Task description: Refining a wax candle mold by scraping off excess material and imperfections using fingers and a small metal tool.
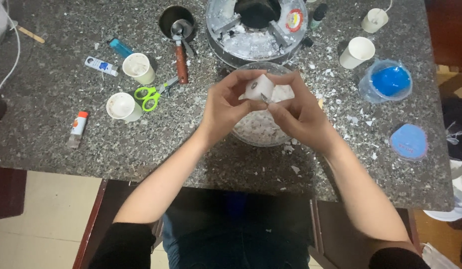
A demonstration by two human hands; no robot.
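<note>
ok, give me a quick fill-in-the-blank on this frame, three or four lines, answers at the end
1. Both hands hold a white chunk over a clear ____ of white fragments.
2. The scissors on the stone table have ____ handles.
3. The clear container at the right holds something ____.
4. The right hand pinches a small ____ against the chunk.

Answers: bowl; green; blue; blade

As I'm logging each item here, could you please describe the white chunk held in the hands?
The white chunk looks waxy and blocky, with rough broken edges. Both hands grip it above a clear bowl of white shavings: left hand on its left side, right hand pressing a small metal blade against its lower edge.
</note>
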